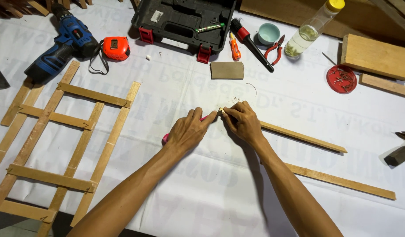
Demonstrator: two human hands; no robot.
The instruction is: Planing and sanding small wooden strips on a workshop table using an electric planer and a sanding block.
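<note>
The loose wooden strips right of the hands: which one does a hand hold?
The upper strip: its end runs under the right hand. The lower strip lies apart, untouched.

Both forearms entered from the lower edge of the frame and converged toward its centre. The left forearm rose from the lower left, bare to the elbow; the left hand (188,131) lay palm down just left of centre, knuckles uppermost, fingers curled, thumb and forefinger extended up and to the right. The right forearm rose from the lower right at a steeper angle, its wrist slightly bent. The right hand (242,121) sat just right of centre, back uppermost, fingers flexed and bunched toward the left. The fingertips of the two hands met in a pinch near the centre of the frame.
</note>
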